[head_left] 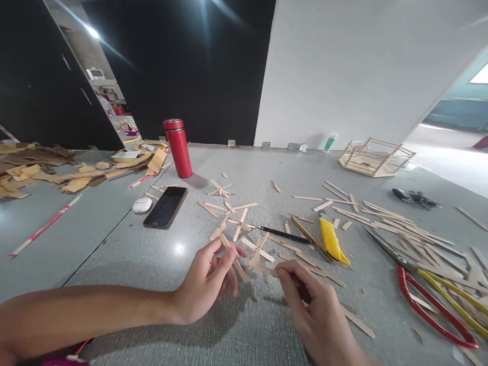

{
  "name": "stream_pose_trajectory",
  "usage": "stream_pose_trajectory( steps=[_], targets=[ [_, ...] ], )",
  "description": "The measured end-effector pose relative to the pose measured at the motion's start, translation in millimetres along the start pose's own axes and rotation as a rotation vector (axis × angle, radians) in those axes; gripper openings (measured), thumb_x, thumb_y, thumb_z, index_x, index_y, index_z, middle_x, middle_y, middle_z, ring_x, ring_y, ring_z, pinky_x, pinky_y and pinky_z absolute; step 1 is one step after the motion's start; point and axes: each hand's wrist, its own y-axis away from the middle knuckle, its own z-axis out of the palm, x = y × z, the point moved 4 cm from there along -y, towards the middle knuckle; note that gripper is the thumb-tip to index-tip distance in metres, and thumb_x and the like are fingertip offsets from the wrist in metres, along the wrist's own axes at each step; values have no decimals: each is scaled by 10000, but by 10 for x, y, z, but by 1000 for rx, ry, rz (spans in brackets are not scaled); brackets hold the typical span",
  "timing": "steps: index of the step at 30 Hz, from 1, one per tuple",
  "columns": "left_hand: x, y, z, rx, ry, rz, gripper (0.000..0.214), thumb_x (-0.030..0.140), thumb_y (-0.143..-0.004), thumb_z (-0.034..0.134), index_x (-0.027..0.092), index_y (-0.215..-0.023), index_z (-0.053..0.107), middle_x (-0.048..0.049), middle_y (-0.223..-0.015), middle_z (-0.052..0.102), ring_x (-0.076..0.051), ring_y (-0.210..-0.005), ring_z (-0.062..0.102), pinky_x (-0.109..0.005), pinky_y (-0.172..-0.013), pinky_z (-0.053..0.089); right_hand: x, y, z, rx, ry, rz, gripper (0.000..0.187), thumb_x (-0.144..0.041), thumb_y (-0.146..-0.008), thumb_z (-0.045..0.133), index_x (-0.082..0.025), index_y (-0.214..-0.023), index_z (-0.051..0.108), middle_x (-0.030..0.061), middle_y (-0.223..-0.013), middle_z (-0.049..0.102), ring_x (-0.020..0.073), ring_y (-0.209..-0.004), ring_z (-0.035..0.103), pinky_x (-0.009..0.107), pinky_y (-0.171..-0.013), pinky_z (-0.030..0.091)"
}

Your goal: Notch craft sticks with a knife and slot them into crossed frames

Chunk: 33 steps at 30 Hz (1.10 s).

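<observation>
"Two hands I can see above the grey table. How is the left hand?"

"It is pinching one flat wooden stick between the thumb and the fingers. This stick is slanting, with its far end towards the left."

"And the right hand?"

"This one is pinching also, with thumb and forefinger, the right end of a second stick. The other end reaches to some crossed sticks; whether they are joined, I cannot tell."

"What is lying beyond the hands?"

"There is a small star of sticks, and to the right of it a black pen. Farther right is a yellow cutter, then large scissors with one red and one yellow handle, beside many loose sticks."

"And on the left side?"

"A dark phone lies flat, with a white case just beside it. Behind them, a red bottle is standing upright."
</observation>
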Motion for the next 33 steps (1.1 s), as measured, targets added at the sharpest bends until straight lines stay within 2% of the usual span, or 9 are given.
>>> stream_pose_trajectory(
  steps=[4,11,15,18,23,33],
  targets=[
    [-28,-25,12,1,9,-31,327,511,-1051,509,195,-1020,587,-16,-777,712,-122,-502,673,-164,-379,422,39,3,-10,37,5,-69,265,-371,-1051,502,-219,-904,660,-34,-683,586,133,-566,459,245,-527,389],
    [-27,-5,19,-45,-23,-44,385,488,-1027,568,132,-985,706,-45,-704,710,-131,-518,671,-177,-413,445,-59,36,-12,18,19,-238,213,-260,-1031,533,-204,-918,705,-16,-683,670,123,-535,555,232,-524,436],
    [-7,-9,36,-62,1,-31,403,484,-1040,544,124,-1112,711,-66,-764,733,-178,-637,735,-216,-480,535,-90,35,-40,37,75,-296,181,-225,-1032,534,-192,-962,698,-9,-712,669,125,-557,553,237,-548,449],
    [15,-16,57,-86,9,-16,399,463,-1044,544,130,-1189,708,-66,-773,738,-189,-684,742,-246,-540,584,-105,15,-70,81,93,-320,175,-211,-1035,530,-190,-987,697,-9,-718,670,123,-562,567,228,-561,465],
    [44,-47,67,-111,6,0,340,425,-1027,596,145,-1059,787,-73,-829,744,-155,-667,727,-217,-544,567,-88,9,-88,102,120,-348,172,-203,-1049,517,-195,-1037,689,-1,-754,682,121,-578,580,237,-586,469],
    [-3,-42,63,-149,4,-22,327,409,-990,665,146,-1128,802,-84,-778,760,-149,-643,701,-226,-553,555,-96,7,-107,75,101,-390,184,-167,-1050,501,-189,-999,676,19,-771,681,133,-610,616,251,-590,482]
  ],
)
